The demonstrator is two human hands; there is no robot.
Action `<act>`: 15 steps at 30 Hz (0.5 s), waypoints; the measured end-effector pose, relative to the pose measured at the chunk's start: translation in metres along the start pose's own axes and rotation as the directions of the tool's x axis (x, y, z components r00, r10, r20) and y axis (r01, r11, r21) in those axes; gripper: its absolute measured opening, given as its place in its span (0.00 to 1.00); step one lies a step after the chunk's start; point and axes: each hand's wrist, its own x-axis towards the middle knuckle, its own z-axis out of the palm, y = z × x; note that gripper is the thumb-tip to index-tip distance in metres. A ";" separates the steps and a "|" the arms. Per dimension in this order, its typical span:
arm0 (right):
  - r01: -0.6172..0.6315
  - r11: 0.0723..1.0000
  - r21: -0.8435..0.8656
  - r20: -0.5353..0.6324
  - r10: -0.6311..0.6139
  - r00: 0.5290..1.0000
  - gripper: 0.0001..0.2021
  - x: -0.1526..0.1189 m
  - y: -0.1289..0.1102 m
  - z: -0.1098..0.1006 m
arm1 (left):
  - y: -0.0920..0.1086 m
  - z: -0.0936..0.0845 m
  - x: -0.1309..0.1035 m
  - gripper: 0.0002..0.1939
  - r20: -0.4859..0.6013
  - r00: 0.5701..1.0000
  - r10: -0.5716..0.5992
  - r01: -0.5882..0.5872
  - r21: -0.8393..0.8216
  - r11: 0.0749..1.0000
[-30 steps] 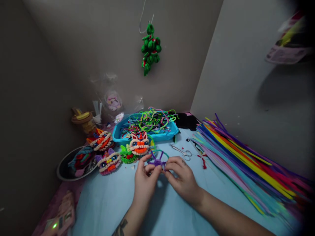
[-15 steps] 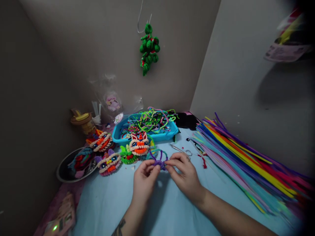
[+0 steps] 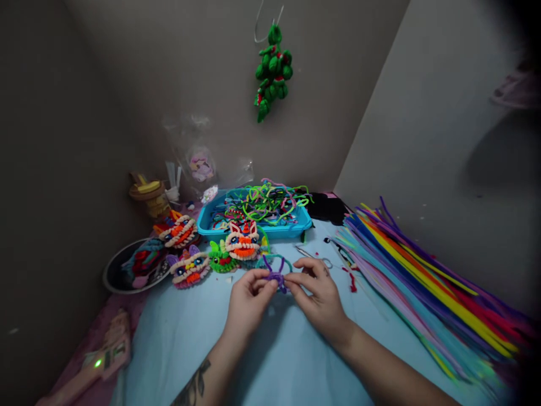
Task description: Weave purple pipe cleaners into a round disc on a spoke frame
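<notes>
Between my two hands, just above the blue-covered table, is a small purple pipe-cleaner piece (image 3: 276, 277) with loops and strands standing up from it, one of them teal. My left hand (image 3: 252, 299) pinches its left side between thumb and fingers. On the right side, my right hand (image 3: 315, 290) grips it with thumb and forefinger, the other fingers curled above. My fingertips cover part of the piece. Just beyond my hands sits a lion-like pipe-cleaner head (image 3: 242, 242) in cream, orange and blue, beside a green one (image 3: 221, 258).
A blue tray (image 3: 203, 230) of tangled pipe-cleaner scraps stands behind. Long coloured pipe cleaners (image 3: 416, 276) spread along the right. Pliers (image 3: 306, 252) lie beyond my right hand. At left are a metal bowl (image 3: 110, 276) and another lion-like head (image 3: 190, 268). A green ornament (image 3: 274, 73) hangs above.
The view has shifted, so the background sits further right, the wall things higher. Both hands keep their pinch on the purple piece, with little visible movement.
</notes>
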 end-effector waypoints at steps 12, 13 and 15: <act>-0.267 0.951 0.153 0.112 0.252 0.961 0.03 0.004 -0.003 0.002 | -0.004 0.002 0.000 0.20 0.059 0.997 -0.053 0.056 -0.044 0.997; -0.273 0.950 0.151 0.108 0.258 0.960 0.03 0.003 -0.004 0.002 | -0.004 0.002 0.000 0.20 0.059 0.997 -0.054 0.057 -0.045 0.997; -0.278 0.949 0.146 0.101 0.265 0.959 0.02 0.002 -0.003 0.002 | -0.004 0.003 0.000 0.20 0.064 0.997 -0.052 0.055 -0.039 0.998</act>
